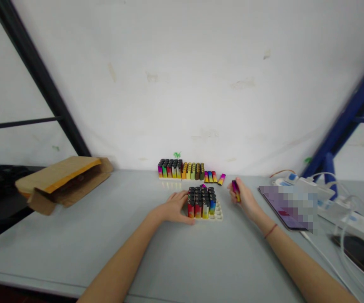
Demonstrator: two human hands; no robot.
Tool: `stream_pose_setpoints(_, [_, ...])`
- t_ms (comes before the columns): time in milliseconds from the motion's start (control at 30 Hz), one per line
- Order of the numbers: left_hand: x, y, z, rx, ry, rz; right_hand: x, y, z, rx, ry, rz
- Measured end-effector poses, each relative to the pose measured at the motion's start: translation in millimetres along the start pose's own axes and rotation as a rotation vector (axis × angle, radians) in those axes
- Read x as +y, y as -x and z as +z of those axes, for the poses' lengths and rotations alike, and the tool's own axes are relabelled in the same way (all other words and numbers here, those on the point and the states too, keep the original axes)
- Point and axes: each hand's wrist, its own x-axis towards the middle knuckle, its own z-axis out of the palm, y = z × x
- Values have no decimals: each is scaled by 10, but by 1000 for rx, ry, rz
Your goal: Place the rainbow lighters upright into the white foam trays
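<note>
Several colourful lighters with black tops stand upright in rows in a white tray [219,213]; empty round slots show along its right side. My left hand [174,208] rests against the tray's left side, fingers and thumb spread apart around its edge. To the right of the tray, my right hand [244,197] is closed around a purple and yellow lighter [236,191], held above the table. Another purple lighter [203,186] is partly hidden behind the standing rows.
Near the wall, more lighters [169,169] stand in rows, with several loose lighters [213,176] beside them. An open cardboard box [65,181] lies at left. At right are a tablet [283,210], white power strips with cables [352,221] and a dark phone [361,256].
</note>
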Motion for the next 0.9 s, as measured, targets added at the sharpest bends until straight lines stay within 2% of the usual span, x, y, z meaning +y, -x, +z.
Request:
stream_pose_setpoints(133, [-13,1,4,4,6,6,22,11,33,-28,-22,113])
stream_pose_setpoints(300, [-21,1,7,18,27,9,85,19,92,86,-49,139])
stream_pose_setpoints(700, [21,22,-24,9,10,12,231,-58,119,227,-128,78])
stream_pose_setpoints(833, [32,20,-33,-10,5,1,250,-68,112,217,-84,93])
stream_pose_setpoints(900, [34,22,-33,-15,0,-5,266,-77,101,176,-24,28])
